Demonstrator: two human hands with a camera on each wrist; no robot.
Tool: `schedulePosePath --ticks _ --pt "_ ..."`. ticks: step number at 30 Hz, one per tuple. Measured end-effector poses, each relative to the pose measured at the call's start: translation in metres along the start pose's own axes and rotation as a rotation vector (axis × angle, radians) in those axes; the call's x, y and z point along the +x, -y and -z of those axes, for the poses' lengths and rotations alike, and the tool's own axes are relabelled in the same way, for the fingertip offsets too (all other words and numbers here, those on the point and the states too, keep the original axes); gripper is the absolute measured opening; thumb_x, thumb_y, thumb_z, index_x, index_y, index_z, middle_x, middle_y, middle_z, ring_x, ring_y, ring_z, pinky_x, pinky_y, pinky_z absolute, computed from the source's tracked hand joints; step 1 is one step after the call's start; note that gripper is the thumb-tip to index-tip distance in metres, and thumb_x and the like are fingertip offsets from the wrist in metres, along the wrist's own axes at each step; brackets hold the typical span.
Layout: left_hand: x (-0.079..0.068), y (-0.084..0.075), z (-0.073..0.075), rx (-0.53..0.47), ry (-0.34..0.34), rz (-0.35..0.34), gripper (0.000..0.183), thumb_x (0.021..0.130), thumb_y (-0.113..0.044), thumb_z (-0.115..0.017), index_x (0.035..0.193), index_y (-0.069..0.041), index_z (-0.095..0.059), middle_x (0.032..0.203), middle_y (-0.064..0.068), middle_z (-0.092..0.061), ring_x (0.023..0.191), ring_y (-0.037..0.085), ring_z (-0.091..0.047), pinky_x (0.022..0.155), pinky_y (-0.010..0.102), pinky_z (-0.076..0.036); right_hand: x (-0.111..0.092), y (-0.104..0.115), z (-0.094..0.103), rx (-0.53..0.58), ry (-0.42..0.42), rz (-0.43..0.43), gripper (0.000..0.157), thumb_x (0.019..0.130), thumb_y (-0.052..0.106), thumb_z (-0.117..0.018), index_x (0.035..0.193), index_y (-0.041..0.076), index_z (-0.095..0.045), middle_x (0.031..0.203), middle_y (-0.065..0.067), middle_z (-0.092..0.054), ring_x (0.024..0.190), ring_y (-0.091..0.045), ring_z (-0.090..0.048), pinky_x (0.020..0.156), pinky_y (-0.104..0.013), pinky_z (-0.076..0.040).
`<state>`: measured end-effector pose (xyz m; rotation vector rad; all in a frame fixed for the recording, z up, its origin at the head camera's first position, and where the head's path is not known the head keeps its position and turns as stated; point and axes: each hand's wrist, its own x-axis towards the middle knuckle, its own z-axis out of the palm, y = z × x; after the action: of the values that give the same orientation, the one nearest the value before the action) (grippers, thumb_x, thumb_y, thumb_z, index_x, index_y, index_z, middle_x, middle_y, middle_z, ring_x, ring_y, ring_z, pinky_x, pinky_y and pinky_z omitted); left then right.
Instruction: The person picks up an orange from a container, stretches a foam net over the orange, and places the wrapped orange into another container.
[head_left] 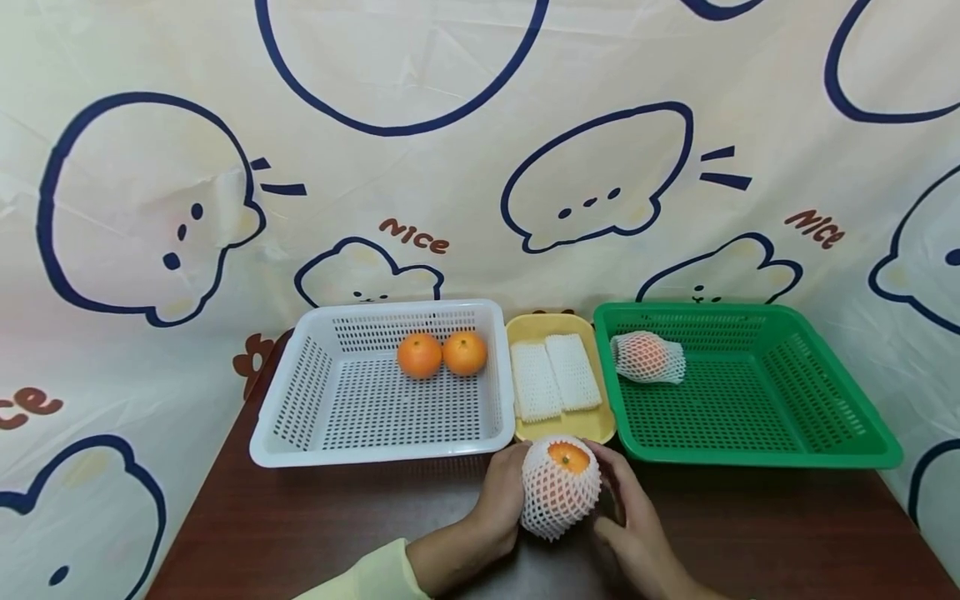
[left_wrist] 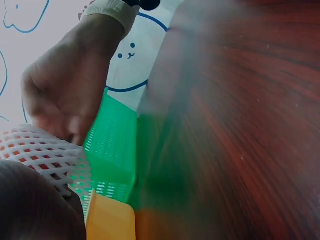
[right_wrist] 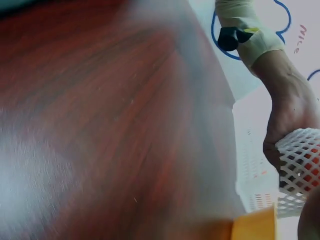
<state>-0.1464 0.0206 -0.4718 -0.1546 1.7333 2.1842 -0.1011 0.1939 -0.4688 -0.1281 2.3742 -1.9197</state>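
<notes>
An orange in a white foam net (head_left: pixel 561 487) is held up over the front of the table, its bare orange top and stem end showing through the net's opening. My left hand (head_left: pixel 501 496) grips it from the left side. On its right side, my right hand (head_left: pixel 637 521) has its fingers curved round the far edge of the net, while the thumb stands slightly off the fruit in the head view. The netted orange (left_wrist: pixel 42 152) also shows between both hands in the left wrist view. In the right wrist view, the net (right_wrist: pixel 300 162) partly covers the left hand (right_wrist: pixel 295 112).
A white basket (head_left: pixel 382 454) at the left holds two bare oranges (head_left: pixel 442 355). Beside it, a yellow tray (head_left: pixel 573 429) carries flat white foam nets (head_left: pixel 557 377). The green basket (head_left: pixel 757 458) on the right contains one netted fruit (head_left: pixel 647 357). A printed cloth hangs behind.
</notes>
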Motion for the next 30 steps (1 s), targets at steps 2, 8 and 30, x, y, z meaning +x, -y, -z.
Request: schedulePosePath --ticks 2,8,30 --pt "0.000 -0.002 -0.001 0.002 -0.013 0.006 0.039 0.107 -0.027 -0.041 0.111 -0.001 -0.070 0.104 0.002 -0.065 0.098 0.012 -0.058 0.088 0.026 -0.048 -0.005 0.002 0.002 0.008 0.081 0.140 0.091 0.079 -0.014 -0.052 0.160 0.019 -0.027 0.164 -0.010 -0.030 0.142 0.004 -0.036 0.108 -0.009 -0.032" --pt "-0.004 -0.007 -0.004 0.027 -0.034 0.015 0.043 0.109 -0.029 -0.034 0.121 -0.002 -0.066 0.117 0.005 -0.065 0.109 0.013 -0.058 0.097 0.027 -0.046 -0.004 0.007 -0.001 -0.108 0.065 0.207 0.099 0.088 0.011 -0.080 0.163 0.028 -0.018 0.159 -0.012 -0.034 0.136 0.006 -0.040 0.105 -0.015 -0.042" --pt "-0.024 -0.050 0.010 0.284 0.272 -0.475 0.051 0.106 -0.028 -0.059 0.154 -0.019 -0.045 0.152 0.005 -0.053 0.135 0.021 -0.056 0.110 0.028 -0.048 0.017 0.042 0.024 0.057 0.026 0.180 0.081 0.087 -0.001 -0.079 0.154 0.006 -0.034 0.145 -0.018 -0.045 0.123 -0.004 -0.056 0.096 -0.016 -0.053"
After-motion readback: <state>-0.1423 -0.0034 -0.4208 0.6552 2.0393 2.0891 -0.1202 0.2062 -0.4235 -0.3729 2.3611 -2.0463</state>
